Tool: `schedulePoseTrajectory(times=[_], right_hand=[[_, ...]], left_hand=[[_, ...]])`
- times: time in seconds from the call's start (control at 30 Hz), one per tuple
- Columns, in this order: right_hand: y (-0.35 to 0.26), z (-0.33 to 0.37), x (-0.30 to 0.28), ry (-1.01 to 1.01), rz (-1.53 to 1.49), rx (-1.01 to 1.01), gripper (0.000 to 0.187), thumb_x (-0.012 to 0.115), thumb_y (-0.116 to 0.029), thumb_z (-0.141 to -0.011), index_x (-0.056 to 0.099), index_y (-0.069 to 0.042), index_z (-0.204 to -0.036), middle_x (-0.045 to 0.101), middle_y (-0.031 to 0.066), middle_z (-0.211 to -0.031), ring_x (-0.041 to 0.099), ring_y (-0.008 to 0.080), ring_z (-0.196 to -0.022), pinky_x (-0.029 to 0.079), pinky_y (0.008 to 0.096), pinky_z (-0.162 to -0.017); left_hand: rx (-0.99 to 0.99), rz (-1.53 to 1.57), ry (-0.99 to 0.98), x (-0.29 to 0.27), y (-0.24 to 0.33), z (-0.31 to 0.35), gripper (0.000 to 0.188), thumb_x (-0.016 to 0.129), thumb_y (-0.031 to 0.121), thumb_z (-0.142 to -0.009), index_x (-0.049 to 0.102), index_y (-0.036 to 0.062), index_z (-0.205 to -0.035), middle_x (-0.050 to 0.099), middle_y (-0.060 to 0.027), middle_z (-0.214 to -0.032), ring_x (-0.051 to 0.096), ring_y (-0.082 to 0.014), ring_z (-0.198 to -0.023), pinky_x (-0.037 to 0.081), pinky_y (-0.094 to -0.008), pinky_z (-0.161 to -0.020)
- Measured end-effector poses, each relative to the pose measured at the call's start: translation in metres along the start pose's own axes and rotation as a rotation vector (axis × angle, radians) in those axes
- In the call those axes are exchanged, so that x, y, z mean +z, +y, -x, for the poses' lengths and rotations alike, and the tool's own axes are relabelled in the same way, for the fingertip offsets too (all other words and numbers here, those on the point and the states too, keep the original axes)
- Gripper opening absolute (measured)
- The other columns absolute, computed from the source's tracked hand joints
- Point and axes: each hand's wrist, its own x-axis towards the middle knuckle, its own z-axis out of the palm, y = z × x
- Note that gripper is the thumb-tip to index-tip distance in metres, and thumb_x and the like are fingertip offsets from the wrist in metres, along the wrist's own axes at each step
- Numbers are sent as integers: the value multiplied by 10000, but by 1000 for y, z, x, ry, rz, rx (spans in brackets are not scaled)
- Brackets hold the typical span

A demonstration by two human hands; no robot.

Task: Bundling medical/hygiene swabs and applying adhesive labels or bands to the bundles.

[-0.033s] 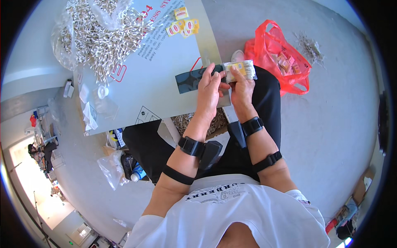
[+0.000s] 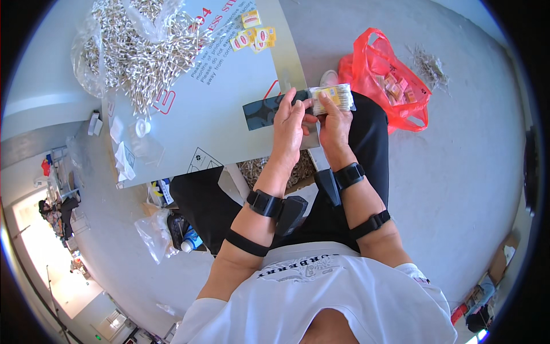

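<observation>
My right hand (image 2: 336, 123) grips a small clear packet of cotton swabs (image 2: 342, 97) with a yellow label, its thumb lying across the top. My left hand (image 2: 290, 123) is beside the packet's left end, fingers apart, one fingertip touching that end. Under the left fingers, a dark glossy strip (image 2: 260, 114) lies at the table's edge. A big heap of loose cotton swabs (image 2: 146, 57) spills from a clear plastic bag at the far left of the table (image 2: 195, 126). Several yellow-and-white labels (image 2: 252, 38) rest near the far edge.
A red plastic bag (image 2: 366, 60) with packets inside stands on the floor to the right, beside scattered swabs (image 2: 431, 67). Below the table edge, an open box (image 2: 301, 172) of small pieces sits between my legs. A tape roll (image 2: 142, 127) lies at the table's left.
</observation>
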Motion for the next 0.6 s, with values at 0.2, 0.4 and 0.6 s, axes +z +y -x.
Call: schedulePoseTrajectory(times=[0.2, 0.4, 0.6], right_hand=[[-6, 4, -3, -1, 135, 79, 246, 800, -107, -784, 668, -54, -985, 682, 18, -846, 580, 94, -601, 403, 237, -485], [-7, 4, 7, 45, 49, 56, 219, 790, -75, -782, 671, -48, -963, 674, 17, -817, 563, 83, -589, 384, 230, -487], [3, -2, -8, -22, 45, 104, 211, 784, -106, -798, 673, -61, -973, 669, -1, -820, 546, 65, -585, 380, 218, -505]], left_hand=[[-68, 3, 92, -6, 2, 0, 484, 560, 210, -973, 424, -35, -1367, 703, -124, -1039, 629, -111, -691, 428, -219, -492], [-47, -39, 77, -6, 1, -1, 413, 583, 141, -951, 471, -43, -1304, 697, -129, -1020, 637, -118, -685, 432, -217, -487], [61, -215, 19, -10, 9, -13, 341, 563, 100, -958, 504, -67, -1250, 694, -157, -1010, 659, -136, -701, 454, -210, -518]])
